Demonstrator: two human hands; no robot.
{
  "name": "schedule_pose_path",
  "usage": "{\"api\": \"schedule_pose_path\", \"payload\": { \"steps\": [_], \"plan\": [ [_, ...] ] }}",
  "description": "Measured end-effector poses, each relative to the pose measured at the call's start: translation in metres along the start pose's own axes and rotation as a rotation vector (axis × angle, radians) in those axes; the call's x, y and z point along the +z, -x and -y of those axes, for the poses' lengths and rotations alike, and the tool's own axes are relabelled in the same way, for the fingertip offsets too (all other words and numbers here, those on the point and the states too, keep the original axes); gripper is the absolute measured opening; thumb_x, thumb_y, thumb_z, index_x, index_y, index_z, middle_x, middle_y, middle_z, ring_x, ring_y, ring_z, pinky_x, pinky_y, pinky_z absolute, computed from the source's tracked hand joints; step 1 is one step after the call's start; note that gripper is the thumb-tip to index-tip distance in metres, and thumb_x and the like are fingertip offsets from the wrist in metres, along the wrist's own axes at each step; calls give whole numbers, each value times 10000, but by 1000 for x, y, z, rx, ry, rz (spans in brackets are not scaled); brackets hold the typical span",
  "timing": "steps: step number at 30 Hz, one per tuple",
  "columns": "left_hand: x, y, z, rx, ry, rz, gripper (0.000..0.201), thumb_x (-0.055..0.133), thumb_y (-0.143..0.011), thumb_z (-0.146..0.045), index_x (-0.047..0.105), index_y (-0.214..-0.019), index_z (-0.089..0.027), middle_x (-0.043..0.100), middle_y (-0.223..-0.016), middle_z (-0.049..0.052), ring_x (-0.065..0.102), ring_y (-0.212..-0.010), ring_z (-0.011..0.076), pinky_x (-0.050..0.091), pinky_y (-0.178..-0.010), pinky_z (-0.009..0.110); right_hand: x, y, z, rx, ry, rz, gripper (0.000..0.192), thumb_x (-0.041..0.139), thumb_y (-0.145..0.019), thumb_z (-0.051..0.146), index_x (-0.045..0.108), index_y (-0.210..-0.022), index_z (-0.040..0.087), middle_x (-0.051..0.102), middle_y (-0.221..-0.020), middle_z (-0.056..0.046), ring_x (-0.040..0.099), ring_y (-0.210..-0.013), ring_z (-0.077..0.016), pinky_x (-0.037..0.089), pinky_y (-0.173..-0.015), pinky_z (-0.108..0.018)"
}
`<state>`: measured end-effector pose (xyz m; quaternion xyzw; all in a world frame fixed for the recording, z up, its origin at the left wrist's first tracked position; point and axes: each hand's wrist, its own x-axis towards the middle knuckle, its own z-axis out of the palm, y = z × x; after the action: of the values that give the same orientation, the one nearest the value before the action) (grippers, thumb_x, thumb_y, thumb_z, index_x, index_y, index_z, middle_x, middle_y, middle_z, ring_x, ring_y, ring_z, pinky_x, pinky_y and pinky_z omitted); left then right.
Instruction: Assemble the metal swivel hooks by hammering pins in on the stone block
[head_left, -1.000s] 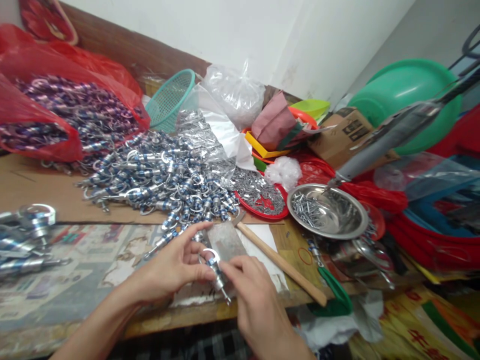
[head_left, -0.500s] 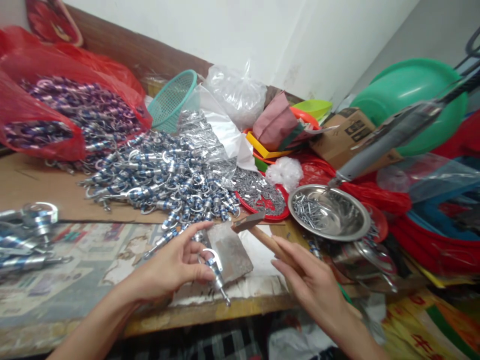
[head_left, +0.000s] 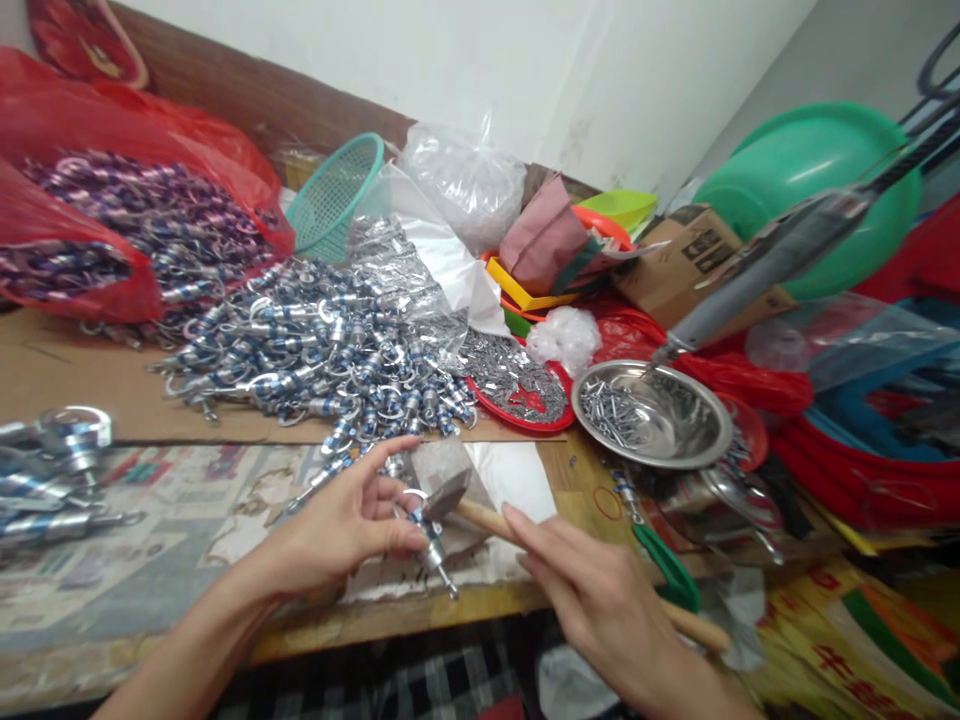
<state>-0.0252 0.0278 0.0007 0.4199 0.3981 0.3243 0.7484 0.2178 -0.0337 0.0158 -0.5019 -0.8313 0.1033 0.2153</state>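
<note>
1. A metal fitting (head_left: 433, 555) with a ring and blue bands is held at lower centre of the frame, tilted, its thin end pointed down and right.
2. The fitting is pinched by the left hand (head_left: 367, 525), thumb against curled fingers; some fingertips are hidden.
3. A wooden-handled hammer (head_left: 487, 520) is gripped by the right hand (head_left: 600, 590), lower right of centre, fingers closed around the handle.
4. The hammer head (head_left: 448, 492) is held right by the fitting's ringed end; whether they touch cannot be told.
5. A metal block (head_left: 439, 460) is partly covered by the hammer head; white paper (head_left: 521, 480) is seen to its right.
6. Similar fittings are heaped in a pile (head_left: 322, 345), left of centre.
7. Metal pins (head_left: 606, 412) are held in a steel bowl (head_left: 675, 430), right of centre; a red tray (head_left: 517, 422) of small metal pieces is set just beside it.
8. More fittings are contained in a red plastic bag (head_left: 67, 110), upper left.
</note>
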Motion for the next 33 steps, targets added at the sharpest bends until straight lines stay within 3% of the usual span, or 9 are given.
{"api": "schedule_pose_path", "payload": {
  "steps": [2, 4, 6, 8, 11, 14, 20, 25, 33],
  "plan": [
    [0, 1, 1, -3, -25, -29, 692, 756, -549, -114, 461, -1169, -201, 646, -718, -34, 620, -636, 143, 484, -621, 287, 5, -13, -14, 126, -84, -59, 411, 487, -847, 193, 515, -1256, 232, 670, -948, -61, 644, -813, -183, 526, -695, -286],
    [2, 2, 3, -5, -75, -62, 359, 751, -575, -168, 627, -912, -166, 674, -685, -11, 622, -622, 146, 484, -622, 282, 13, -26, -32, 230, -167, -103, 402, 541, -817, 231, 553, -1218, 205, 654, -1071, -84, 627, -936, -214, 510, -790, -333],
    [4, 3, 6, -10, -111, -102, 145, 738, -589, -215, 671, -704, -156, 691, -620, 3, 610, -567, 144, 479, -594, 275, 21, -40, -50, 249, -230, -29, 369, 544, -817, 243, 581, -1183, 207, 665, -1069, -76, 634, -922, -217, 508, -783, -347],
    [4, 5, 9, -9, -129, -149, 116, 729, -584, -220, 692, -681, -167, 696, -582, 5, 603, -540, 148, 475, -573, 269, 25, -56, -64, 200, -182, 37, 289, 513, -844, 252, 634, -1106, 222, 693, -982, -53, 645, -848, -193, 508, -744, -320],
    [4, 6, 12, 21, -220, -198, 132, 691, -615, -229, 715, -737, -186, 699, -609, 10, 610, -564, 160, 478, -582, 269, 24, -90, -84, 186, 22, -59, 275, 442, -885, 218, 664, -1041, 173, 680, -951, -78, 620, -869, -178, 475, -786, -303],
    [4, 6, 11, 110, -413, -199, 116, 641, -659, -265, 731, -698, -203, 701, -764, 38, 630, -694, 195, 487, -677, 298, 21, -140, -103, 211, 107, -110, 279, 444, -874, 175, 648, -1058, 130, 655, -1024, -108, 589, -952, -190, 439, -858, -317],
    [8, 6, 7, 237, -683, -232, 196, 565, -725, -332, 734, -665, -250, 620, -946, 56, 597, -921, 248, 444, -832, 342, 42, -222, -106, 138, 190, -33, 312, 467, -864, 282, 586, -1151, 258, 550, -1247, -4, 489, -1118, -187, 365, -966, -318],
    [8, 7, 9, 314, -741, -266, 213, 535, -762, -323, 730, -709, -256, 622, -914, 55, 599, -897, 232, 463, -774, 296, 48, -224, -105, 187, 260, 12, 348, 457, -829, 278, 563, -1160, 293, 550, -1225, -12, 498, -1084, -241, 401, -909, -404],
    [14, 0, 13, 403, -635, -304, 118, 633, -699, -275, 749, -689, -255, 649, -774, 33, 627, -740, 186, 475, -670, 249, 27, -176, -133, 263, 295, -12, 258, 459, -870, 288, 664, -1021, 245, 661, -1064, -21, 583, -987, -183, 431, -848, -283]
  ]
}}
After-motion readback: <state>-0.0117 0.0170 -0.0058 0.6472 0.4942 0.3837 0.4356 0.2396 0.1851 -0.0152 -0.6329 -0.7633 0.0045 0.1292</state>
